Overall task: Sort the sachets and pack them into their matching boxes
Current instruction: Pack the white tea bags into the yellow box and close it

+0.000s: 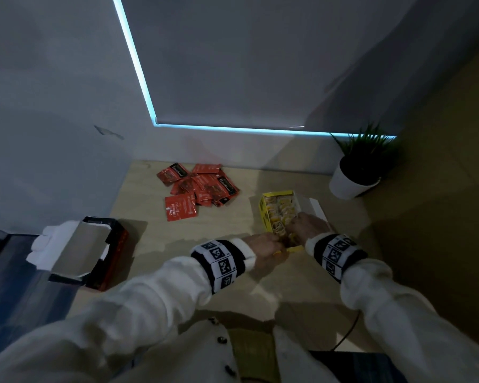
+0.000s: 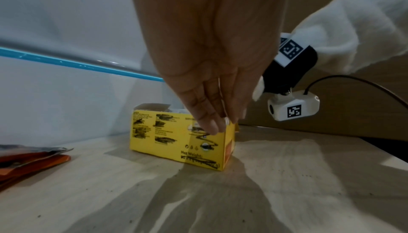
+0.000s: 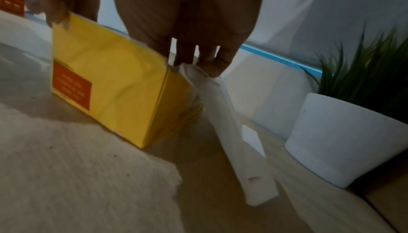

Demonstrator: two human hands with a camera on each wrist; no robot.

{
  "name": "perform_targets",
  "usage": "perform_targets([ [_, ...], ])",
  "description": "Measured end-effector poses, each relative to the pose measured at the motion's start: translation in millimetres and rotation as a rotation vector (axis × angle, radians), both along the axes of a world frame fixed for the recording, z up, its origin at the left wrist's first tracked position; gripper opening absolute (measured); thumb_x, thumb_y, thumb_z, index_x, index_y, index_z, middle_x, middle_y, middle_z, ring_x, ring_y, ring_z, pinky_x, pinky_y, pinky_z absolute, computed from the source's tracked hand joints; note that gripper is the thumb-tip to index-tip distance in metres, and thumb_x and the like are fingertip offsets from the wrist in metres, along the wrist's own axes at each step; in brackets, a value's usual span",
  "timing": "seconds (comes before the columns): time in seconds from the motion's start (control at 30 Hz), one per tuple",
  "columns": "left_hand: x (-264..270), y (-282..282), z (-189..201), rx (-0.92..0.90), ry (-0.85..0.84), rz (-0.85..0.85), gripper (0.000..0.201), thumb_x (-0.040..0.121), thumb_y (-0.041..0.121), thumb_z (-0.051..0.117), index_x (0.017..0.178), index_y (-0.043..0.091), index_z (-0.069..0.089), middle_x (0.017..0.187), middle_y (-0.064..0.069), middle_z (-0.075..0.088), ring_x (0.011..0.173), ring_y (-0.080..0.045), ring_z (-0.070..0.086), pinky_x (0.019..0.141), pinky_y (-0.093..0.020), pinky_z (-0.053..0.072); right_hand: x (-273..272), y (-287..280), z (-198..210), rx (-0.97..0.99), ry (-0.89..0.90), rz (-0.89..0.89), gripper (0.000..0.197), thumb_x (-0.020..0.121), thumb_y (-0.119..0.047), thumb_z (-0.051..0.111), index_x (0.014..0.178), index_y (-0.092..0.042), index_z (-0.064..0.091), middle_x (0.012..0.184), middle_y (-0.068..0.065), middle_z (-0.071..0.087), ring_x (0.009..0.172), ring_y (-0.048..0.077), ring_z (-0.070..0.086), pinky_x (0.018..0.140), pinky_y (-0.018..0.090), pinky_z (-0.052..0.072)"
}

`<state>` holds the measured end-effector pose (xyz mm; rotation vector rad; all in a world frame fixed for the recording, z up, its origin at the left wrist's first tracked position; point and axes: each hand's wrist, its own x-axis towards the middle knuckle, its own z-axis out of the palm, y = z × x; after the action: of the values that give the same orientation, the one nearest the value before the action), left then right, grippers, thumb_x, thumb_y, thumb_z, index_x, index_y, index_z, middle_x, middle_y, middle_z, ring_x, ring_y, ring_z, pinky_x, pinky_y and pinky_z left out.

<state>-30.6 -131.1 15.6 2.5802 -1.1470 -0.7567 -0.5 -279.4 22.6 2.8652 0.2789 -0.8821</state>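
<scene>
Yellow box (image 1: 263,214), 2 o'clock: seemingly full; left hand (image 1: 263,247) and right hand (image 1: 311,225) rest straight-fingered on its rim. Red sachets (image 1: 199,189), 11 o'clock: unpacked; red box (image 1: 115,254) open, empty.

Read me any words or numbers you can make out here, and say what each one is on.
"Net Weight:" on the long side of the yellow cardboard box; the figure beneath is scribbled over.
Too blurred to read: the orange panel on the box's end.
Too small to read: print on the red foil sachets.
</scene>
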Motion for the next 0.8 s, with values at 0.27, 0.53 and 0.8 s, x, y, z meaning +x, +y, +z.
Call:
perform_targets([
  [0.27, 18.7, 11.1, 15.5, -0.299, 0.048, 0.163, 0.033, 0.093, 0.005, 0.042, 0.124, 0.000, 0.053, 0.129, -0.020, 0.052, 0.118, -0.030, 0.050, 0.094, -0.029, 0.035, -4.9, -16.9, 29.0, 0.277, -0.158, -0.026, 0.031, 0.091, -0.012, 0.049, 0.123, -0.011, 0.053, 0.134, 0.013, 0.046, 0.125, 0.029, 0.041, 0.096, 0.030, 0.033],
  [0.53, 82.5, 20.5, 13.8, -0.223, -0.089, 0.400, 0.040, 0.091, 0.002, 0.040, 0.130, 0.007, 0.047, 0.151, -0.015, 0.026, 0.136, -0.034, 0.032, 0.111, -0.035, 0.026, -40.7, -40.6, -1.8, 0.916, -0.221, -0.717, 0.031, 0.090, 0.000, 0.051, 0.061, -0.013, 0.050, 0.050, 0.002, 0.051, 0.035, 0.002, 0.048, 0.047, 0.021, 0.041],
  [0.8, 48.3, 39.5, -11.9, 0.001, -0.082, 0.272, 0.056, 0.095, 0.011, 0.035, 0.148, 0.015, 0.015, 0.158, -0.008, 0.004, 0.143, -0.029, 0.020, 0.117, -0.035, 0.023, -36.9, -56.7, -19.4, 1.397, -0.066, -1.380, 0.030, 0.098, -0.009, 0.037, 0.071, -0.014, 0.048, 0.043, -0.004, 0.057, 0.040, 0.006, 0.054, 0.039, 0.015, 0.046],
])
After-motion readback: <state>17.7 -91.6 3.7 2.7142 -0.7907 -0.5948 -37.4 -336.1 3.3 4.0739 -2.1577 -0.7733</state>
